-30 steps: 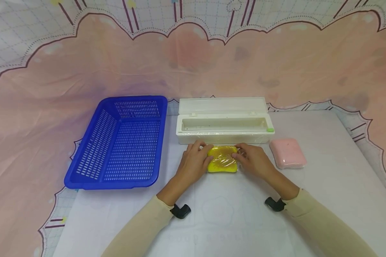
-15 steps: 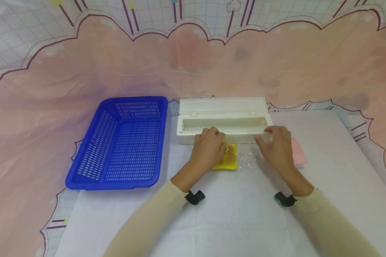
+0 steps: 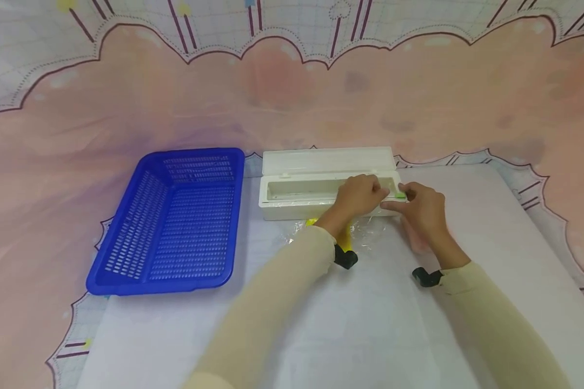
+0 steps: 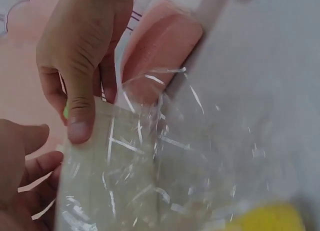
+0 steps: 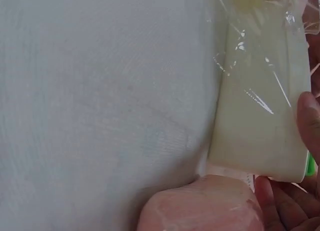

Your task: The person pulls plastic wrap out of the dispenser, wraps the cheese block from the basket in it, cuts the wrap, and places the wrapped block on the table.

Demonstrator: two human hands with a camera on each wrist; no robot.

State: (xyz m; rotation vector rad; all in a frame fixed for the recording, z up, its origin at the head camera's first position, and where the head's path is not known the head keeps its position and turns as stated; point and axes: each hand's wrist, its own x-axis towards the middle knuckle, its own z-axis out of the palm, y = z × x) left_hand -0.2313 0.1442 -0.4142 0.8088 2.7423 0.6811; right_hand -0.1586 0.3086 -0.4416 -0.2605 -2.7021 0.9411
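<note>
A long white lidded box (image 3: 292, 212), which looks like a cling film dispenser, stands with its lid (image 3: 326, 161) raised. My right hand (image 3: 423, 210) grips its right end beside a small green tab (image 3: 400, 195), thumb on the front edge. Above the box's right half is my left hand (image 3: 360, 195); in the left wrist view its thumb and fingers are apart, close to the box edge. Clear film (image 4: 165, 141) spreads in front of the box. Under the left forearm a yellow block (image 3: 346, 240) is partly hidden. A film-wrapped pink block (image 5: 200, 206) sits by the right hand.
On the left stands a blue perforated basket (image 3: 160, 288) with nothing visible inside. A white cloth (image 3: 370, 335) covers the table, and a patterned peach sheet (image 3: 175, 108) hangs behind and at the sides.
Both hands have left the yellow block. The right hand moved to the box's right end, and the left hand followed up and rightward over the box. The head view shifted slightly.
</note>
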